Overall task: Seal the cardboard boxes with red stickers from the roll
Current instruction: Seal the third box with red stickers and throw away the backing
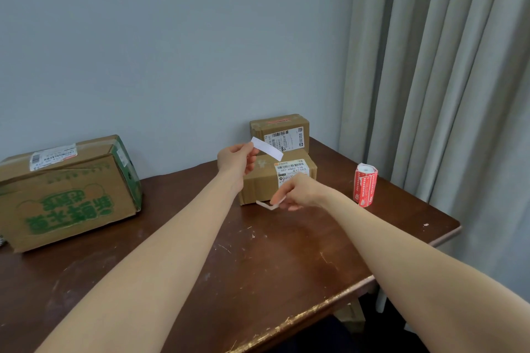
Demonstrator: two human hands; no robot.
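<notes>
Roll of red stickers (365,185), a short cylinder with a white core, stands upright near the right edge of a dark brown wooden table (258,261), well apart from both hands. The left hand (233,159) is raised, thumb and fingers pinching one end of a long white paper strip (267,148). The right hand (295,192) is lower, fingers curled, pinching a small pale strip (265,205) just in front of the near small box (258,183); which piece is the sticker cannot be told.

This plain brown cardboard box bears a white shipping label. The far small box (279,132) sits just behind it against the wall, with a reddish strip on top. A large box (66,195) with green print lies at the left.

The tabletop is scratched and its front edge is chipped, with open surface between the arms. Behind is a smooth grey-blue wall (172,51); at the right hangs a pleated grey curtain (444,66).
</notes>
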